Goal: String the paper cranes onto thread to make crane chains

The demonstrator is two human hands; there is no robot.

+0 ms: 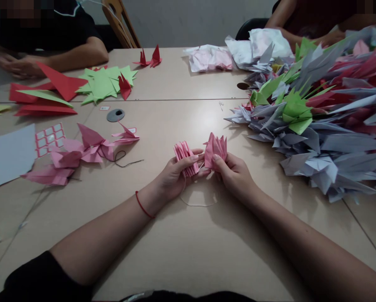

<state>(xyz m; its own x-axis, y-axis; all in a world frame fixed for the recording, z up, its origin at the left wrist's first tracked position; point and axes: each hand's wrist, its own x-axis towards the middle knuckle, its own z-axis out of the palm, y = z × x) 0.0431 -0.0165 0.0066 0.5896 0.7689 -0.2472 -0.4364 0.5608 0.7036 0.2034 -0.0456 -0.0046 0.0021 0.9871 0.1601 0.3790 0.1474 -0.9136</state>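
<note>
In the middle of the view my left hand (pixel 178 170) is closed around a stack of pink folded papers (pixel 185 157), its thumb lying across their edges. Close beside it, my right hand (pixel 235 170) pinches a bunch of pink folded paper cranes (pixel 215 151), whose points stick upward. A thin white string (pixel 197 205) loops down onto the table below both hands and seems to run between the two bundles. My fingers partly hide where it enters the papers.
Pink cranes (pixel 93 142) with a dark thread (pixel 128 162) lie left. Behind them are green paper pieces (pixel 103 84) and red ones (pixel 58 82). A large heap of grey, red and green cranes (pixel 320 126) fills the right, near plastic bags (pixel 210 58). Two people sit opposite.
</note>
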